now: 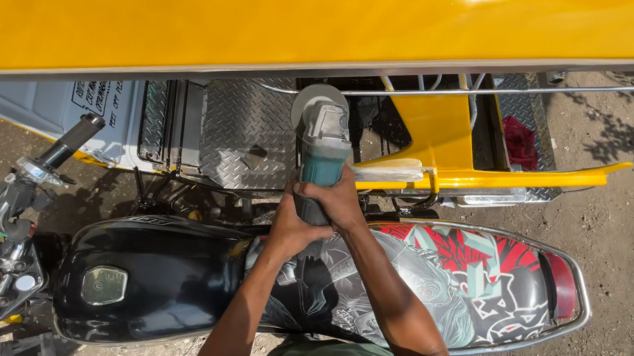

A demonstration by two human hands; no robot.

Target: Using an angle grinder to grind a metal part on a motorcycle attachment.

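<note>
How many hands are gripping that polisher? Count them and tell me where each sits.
2. The left hand wraps the polisher low on its handle, nearer the black fuel tank. The right hand grips just above it, toward the patterned seat.

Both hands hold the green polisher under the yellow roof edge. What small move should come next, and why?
Probably raise the polisher slightly: its round pad sits just below the yellow roof edge, and both the left hand and right hand already grip its body firmly.

The yellow roof panel (271, 16) closes off everything on the far side. The motorcycle seat (471, 284) and black fuel tank (158, 271) block the near side, leaving open room only over the diamond-plate floor (246, 143).
</note>
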